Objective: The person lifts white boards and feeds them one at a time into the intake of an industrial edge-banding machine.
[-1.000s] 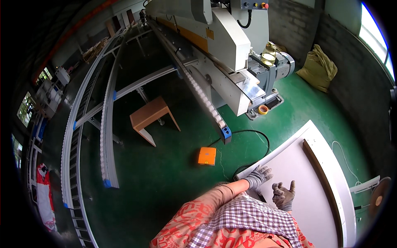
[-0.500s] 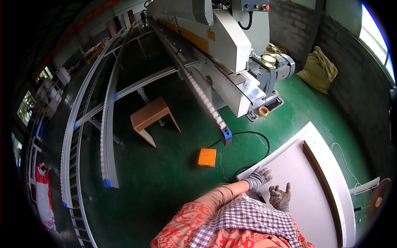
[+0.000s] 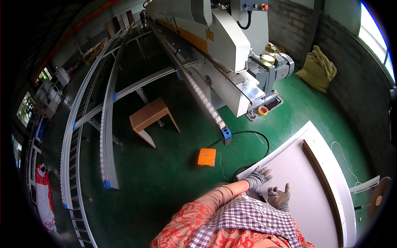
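Both my hands wear grey work gloves and are at the near left edge of a large pale panel (image 3: 295,177). My left hand (image 3: 258,177) lies open by the panel's edge, fingers stretched to the right. Just right of it and nearer my body, my right hand (image 3: 280,198) is over the panel with nothing in it; one digit points up, apart from the bent others. A long narrow brown-edged strip (image 3: 324,188) lies lengthwise along the panel's right side.
A large edge machine (image 3: 231,45) with a roller rail (image 3: 202,95) stands ahead. Left are roller frames (image 3: 108,144) and a brown stool-like piece (image 3: 149,113). An orange box (image 3: 206,157) and black cable (image 3: 264,140) lie on the green floor. A yellowish sack (image 3: 318,70) leans by the wall.
My right hand has shifted slightly left, toward my left hand, and its fingers look a little more bent. My left hand stays put.
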The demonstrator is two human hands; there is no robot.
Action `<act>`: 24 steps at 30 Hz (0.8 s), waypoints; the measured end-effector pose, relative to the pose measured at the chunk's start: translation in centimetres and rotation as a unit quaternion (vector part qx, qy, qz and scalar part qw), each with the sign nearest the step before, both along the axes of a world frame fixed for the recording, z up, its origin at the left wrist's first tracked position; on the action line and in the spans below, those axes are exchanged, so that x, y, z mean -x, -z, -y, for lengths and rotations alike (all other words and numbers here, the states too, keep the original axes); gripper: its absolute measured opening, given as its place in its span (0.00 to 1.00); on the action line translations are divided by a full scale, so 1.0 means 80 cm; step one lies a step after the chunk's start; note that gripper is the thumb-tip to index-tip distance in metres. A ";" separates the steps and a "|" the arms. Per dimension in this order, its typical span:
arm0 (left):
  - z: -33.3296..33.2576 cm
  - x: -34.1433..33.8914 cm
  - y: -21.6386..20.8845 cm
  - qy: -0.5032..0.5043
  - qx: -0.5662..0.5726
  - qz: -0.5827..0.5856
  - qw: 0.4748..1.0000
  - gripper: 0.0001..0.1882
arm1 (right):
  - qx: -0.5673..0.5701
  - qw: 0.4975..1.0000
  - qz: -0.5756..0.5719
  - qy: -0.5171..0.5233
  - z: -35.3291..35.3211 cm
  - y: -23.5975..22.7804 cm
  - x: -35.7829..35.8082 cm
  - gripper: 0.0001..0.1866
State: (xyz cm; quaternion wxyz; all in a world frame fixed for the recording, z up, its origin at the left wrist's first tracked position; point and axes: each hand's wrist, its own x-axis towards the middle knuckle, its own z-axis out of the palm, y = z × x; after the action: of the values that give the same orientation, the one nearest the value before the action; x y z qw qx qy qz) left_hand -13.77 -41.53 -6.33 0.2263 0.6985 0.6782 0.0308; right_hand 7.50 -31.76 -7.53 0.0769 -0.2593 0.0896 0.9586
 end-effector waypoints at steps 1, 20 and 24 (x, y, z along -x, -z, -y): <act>0.001 0.000 0.002 -0.001 -0.001 0.000 1.000 0.65 | -0.009 1.000 -0.010 -0.003 -0.001 -0.002 0.000 0.45; -0.005 0.000 0.023 -0.003 -0.009 -0.001 1.000 0.67 | -0.093 0.994 0.054 -0.017 0.020 -0.035 0.011 0.41; -0.009 -0.002 0.040 -0.009 -0.027 -0.001 1.000 0.67 | -0.057 0.993 0.100 -0.022 0.020 -0.018 0.011 0.41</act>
State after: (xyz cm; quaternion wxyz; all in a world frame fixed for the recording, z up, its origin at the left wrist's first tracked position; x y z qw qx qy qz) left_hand -13.64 -40.84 -9.56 0.2067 0.6983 0.6835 0.0501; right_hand 6.64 -33.39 -6.08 0.0789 -0.3511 0.0208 0.9328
